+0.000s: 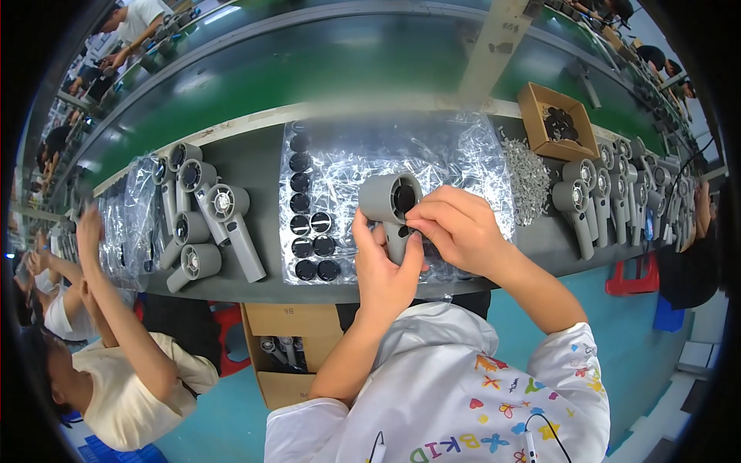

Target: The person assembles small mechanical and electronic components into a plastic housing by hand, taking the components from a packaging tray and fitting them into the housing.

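My left hand (380,274) is wrapped around the handle of a grey handheld fan (378,199), held up over a clear plastic sheet (355,147); my right hand (457,228) has thumb and fingertips drawn together at the fan's round opening, and I cannot tell whether they pinch anything; black round caps (299,182) lie along the sheet's left side; multicoloured letters (446,447) run across my white shirt (448,386); a short dark marking (289,312) is printed on the carton (282,386) below the table (262,166).
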Tool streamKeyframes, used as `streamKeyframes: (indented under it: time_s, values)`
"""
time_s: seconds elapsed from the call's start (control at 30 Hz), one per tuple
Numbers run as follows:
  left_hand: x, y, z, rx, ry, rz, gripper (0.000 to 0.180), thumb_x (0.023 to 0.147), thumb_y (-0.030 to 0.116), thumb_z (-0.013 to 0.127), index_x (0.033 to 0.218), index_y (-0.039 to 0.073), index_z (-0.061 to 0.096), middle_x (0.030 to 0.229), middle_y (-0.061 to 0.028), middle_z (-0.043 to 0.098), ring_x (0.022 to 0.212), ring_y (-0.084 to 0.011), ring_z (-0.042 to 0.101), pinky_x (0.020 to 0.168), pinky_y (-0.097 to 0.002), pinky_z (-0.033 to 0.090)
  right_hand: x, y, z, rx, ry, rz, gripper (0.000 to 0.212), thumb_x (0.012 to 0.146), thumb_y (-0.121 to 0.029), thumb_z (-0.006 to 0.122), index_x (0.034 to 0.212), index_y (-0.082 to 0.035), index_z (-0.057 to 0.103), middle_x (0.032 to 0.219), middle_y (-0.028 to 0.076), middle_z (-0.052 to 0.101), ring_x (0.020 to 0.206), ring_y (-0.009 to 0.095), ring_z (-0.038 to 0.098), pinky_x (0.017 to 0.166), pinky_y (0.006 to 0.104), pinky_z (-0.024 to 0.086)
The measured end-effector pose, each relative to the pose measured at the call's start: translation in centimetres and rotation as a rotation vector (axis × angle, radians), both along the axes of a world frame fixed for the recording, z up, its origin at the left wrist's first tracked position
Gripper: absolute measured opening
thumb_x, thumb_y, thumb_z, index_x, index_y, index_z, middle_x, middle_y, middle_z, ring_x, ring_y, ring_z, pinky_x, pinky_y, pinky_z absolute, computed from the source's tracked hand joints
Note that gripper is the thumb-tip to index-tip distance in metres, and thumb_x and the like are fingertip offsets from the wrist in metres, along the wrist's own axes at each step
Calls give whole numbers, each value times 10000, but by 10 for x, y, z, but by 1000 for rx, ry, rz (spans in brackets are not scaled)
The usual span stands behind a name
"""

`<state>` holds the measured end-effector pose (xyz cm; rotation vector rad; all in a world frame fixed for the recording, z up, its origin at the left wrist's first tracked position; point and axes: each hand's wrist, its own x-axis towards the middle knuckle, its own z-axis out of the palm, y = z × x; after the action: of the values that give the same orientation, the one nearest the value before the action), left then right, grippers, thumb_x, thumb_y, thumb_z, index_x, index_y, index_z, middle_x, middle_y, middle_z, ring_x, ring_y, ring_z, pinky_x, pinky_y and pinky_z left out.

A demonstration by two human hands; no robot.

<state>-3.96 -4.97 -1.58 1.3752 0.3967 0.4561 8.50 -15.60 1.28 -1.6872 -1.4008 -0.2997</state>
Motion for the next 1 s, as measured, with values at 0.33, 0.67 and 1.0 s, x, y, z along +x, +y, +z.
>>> streamKeyframes:
  time_s: [0.33, 0.67, 1.0]
  values:
    - [-1, -2, -10, 65, -98, 36, 759, 938, 6, 635, 1512, -31, 140, 1110, -215, 695, 732, -193, 719, 628, -320, 572, -15, -6, -9, 33, 160, 3, 221, 809, 38, 757, 1024, -13, 759, 931, 112, 695, 751, 215, 672, 622, 307, 527]
    - [-2, -2, -8, 28, -92, 24, 761, 938, -8, 635, 1519, -26, 144, 1112, -211, 701, 728, -191, 721, 616, -315, 573, -9, -11, -12, 23, 570, 104, 163, 859, 33, 734, 1014, -15, 748, 979, 67, 618, 904, 157, 592, 767, 288, 481]
    - [-4, -1, -10, 74, -85, 8, 754, 940, -3, 632, 1521, -31, 151, 1106, -203, 703, 716, -178, 712, 616, -309, 566, -1, -4, -10, 72, 907, 162, 325, 858, 48, 769, 1103, -34, 573, 1079, 39, 532, 949, 120, 561, 828, 278, 496]
